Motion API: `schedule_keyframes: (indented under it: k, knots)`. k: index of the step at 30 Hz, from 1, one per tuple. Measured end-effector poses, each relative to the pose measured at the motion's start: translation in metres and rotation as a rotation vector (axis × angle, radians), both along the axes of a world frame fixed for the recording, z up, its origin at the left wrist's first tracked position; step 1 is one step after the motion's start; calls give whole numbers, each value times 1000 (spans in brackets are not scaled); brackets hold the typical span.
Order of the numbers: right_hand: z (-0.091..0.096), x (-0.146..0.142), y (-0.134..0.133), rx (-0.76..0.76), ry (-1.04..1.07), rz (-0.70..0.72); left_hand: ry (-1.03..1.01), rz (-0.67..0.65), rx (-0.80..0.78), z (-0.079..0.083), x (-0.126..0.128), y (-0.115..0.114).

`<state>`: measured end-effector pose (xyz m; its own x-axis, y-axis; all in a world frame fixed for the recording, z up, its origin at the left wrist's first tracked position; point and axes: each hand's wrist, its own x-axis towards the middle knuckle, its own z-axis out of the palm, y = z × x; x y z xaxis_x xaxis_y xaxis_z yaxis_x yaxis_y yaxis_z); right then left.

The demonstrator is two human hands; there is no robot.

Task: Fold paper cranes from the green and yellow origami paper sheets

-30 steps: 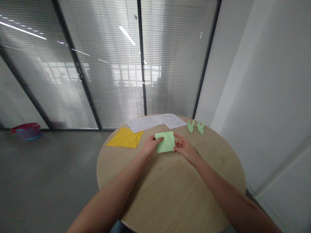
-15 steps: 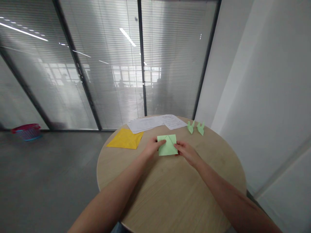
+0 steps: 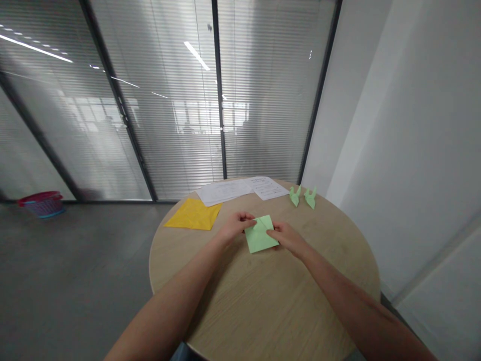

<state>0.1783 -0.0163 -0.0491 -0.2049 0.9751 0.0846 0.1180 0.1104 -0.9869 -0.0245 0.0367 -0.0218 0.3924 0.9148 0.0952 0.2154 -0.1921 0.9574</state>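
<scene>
A folded square of light green paper (image 3: 260, 237) is held between my two hands, tilted a little, just over the round wooden table. My left hand (image 3: 237, 225) pinches its upper left corner, thumb on top. On the opposite side, my right hand (image 3: 286, 235) grips the right edge with the thumb on the face and the fingers partly hidden beneath. Crease lines show near the paper's top edge. Beyond my right hand stand two folded green paper cranes, one crane (image 3: 295, 196) to the left of the other crane (image 3: 310, 198).
A yellow sheet (image 3: 195, 214) lies at the table's left side, partly beneath printed white papers (image 3: 229, 191) along the far edge. The round table (image 3: 263, 306) stands near a glass partition with blinds (image 3: 180, 100). A red and blue basket (image 3: 42, 204) sits on the floor at far left.
The green paper has turned counter-clockwise and its lower edge has come slightly nearer to me. Both hands keep hold of it; the cranes and sheets stay put.
</scene>
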Motion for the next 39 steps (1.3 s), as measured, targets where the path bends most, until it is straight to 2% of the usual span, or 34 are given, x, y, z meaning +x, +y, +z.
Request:
schedule_keyframes:
  k: [4, 9, 19, 26, 31, 34, 39]
  knots:
    - [0, 0, -1, 7, 5, 30, 107, -52, 101, 2, -2, -1]
    - [-5, 2, 2, 14, -23, 76, 203, -102, 128, -1, 0, -2]
    - [-5, 2, 2, -5, 13, 116, 176, -44, 135, -1, 3, -4]
    - [-2, 1, -1, 13, 4, 128, 189, -59, 167, 0, 4, -6]
    - [-3, 2, 5, 31, 35, 14, 35, -18, 77, 1, 5, -5]
    - [-4, 5, 9, 51, 140, -72, -93, 10, 0, 2, 4, -4]
    - [-4, 7, 11, 58, 244, -168, -105, -82, -51, -1, 3, -3]
